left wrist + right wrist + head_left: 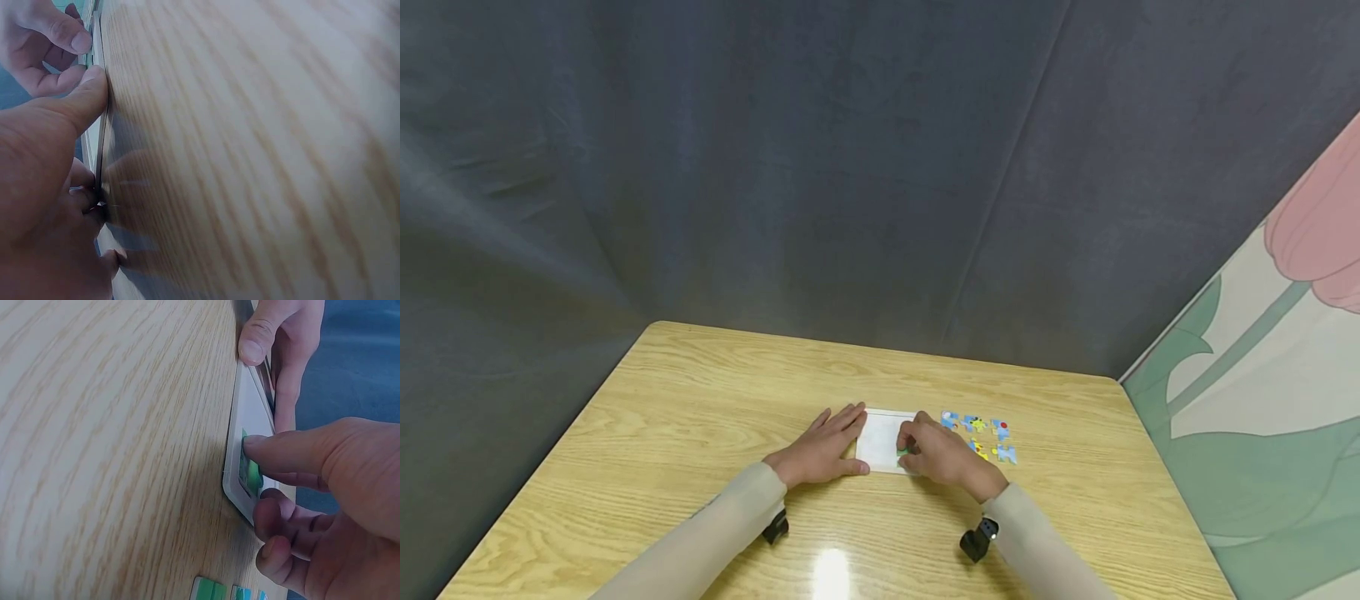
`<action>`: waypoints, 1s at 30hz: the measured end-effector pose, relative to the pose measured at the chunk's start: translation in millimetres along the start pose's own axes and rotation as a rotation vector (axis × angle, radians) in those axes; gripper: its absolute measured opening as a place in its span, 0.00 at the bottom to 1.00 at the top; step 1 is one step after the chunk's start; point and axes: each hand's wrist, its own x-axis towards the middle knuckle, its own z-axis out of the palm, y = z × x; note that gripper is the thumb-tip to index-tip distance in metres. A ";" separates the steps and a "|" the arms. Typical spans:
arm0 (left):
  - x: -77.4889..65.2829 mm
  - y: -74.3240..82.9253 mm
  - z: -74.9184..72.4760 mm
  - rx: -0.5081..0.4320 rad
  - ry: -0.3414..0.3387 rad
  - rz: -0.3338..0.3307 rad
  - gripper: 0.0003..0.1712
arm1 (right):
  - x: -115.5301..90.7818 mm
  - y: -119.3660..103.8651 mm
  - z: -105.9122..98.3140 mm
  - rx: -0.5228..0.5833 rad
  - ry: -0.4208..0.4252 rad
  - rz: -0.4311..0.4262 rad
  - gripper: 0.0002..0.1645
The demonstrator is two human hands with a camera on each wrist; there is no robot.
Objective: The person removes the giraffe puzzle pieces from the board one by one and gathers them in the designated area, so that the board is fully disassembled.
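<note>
A white puzzle tray [876,437] with a raised rim lies flat on the wooden table. My left hand [822,448] rests along its left edge, fingers extended, with the thumb at the near left corner. Over the tray's right part, my right hand [946,454] pinches a green puzzle piece [252,475] between thumb and curled fingers. This piece sits low inside the rim, by the near right corner; the fingers hide part of it. In the left wrist view, the left thumb [87,97] touches the tray's near edge.
Several loose puzzle pieces [976,423], blue, yellow and red, lie right of the tray, just past the right hand. Pieces with green [208,589] show in the right wrist view. A dark curtain [850,183] hangs behind the table [700,392].
</note>
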 end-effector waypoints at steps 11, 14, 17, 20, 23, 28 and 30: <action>0.4 0.2 0.1 -0.015 0.003 -0.004 0.55 | -0.2 0.7 -0.7 0.020 0.012 -0.001 0.10; -0.6 1.5 -0.4 -0.018 0.006 -0.003 0.55 | -0.1 0.8 -1.0 0.040 0.012 0.004 0.11; -2.6 4.5 -2.8 -0.027 0.009 0.004 0.55 | 0.2 1.0 -1.3 0.053 0.015 -0.001 0.10; -4.4 6.3 -4.9 -0.028 0.016 0.019 0.55 | 0.2 1.8 -1.5 0.067 0.018 -0.008 0.07; -6.5 9.6 -7.8 -0.028 0.007 0.018 0.54 | -0.6 2.7 -1.5 0.092 0.019 -0.022 0.06; -9.8 16.2 -13.2 -0.026 -0.009 0.012 0.53 | -1.5 4.5 -2.1 0.132 -0.017 -0.039 0.04; -10.2 17.1 -14.0 -0.024 -0.007 0.014 0.52 | -1.8 4.8 -2.9 0.142 -0.036 -0.043 0.03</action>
